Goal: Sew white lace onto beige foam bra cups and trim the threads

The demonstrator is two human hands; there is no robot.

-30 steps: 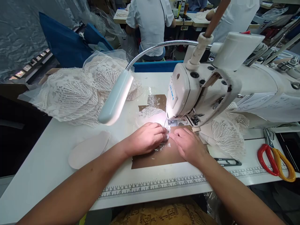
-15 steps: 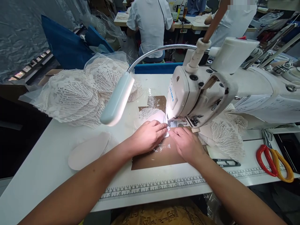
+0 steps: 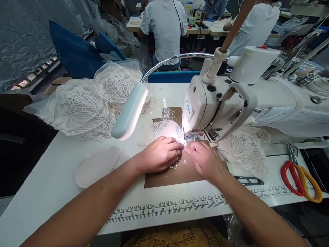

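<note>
Under the needle area of a white sewing machine point(image 3: 197, 103) lies a lace-trimmed white fabric piece point(image 3: 171, 131), partly hidden by my fingers. My left hand point(image 3: 163, 154) is closed on its near edge, fingers pressed together just left of the needle. To the right, my right hand point(image 3: 205, 157) has curled fingers, with thumb and forefinger pinching the same edge close to the left fingertips. Beneath both hands is a brown sheet point(image 3: 164, 178) fixed with shiny clear tape. The exact grip at the fingertips is small and partly hidden.
Stacked lace pieces point(image 3: 79, 106) stand at the left behind a lamp point(image 3: 130, 111). A pale oval pad point(image 3: 99, 166) lies left of my forearm. Right are more lace point(image 3: 249, 149) and red-and-orange-handled scissors point(image 3: 303, 178). A ruler strip point(image 3: 164, 208) runs along the front edge. Co-workers sit beyond.
Both hands have shifted slightly toward me along with the fabric edge. More of the lace trim shows beside the needle. The whole view has tilted a little.
</note>
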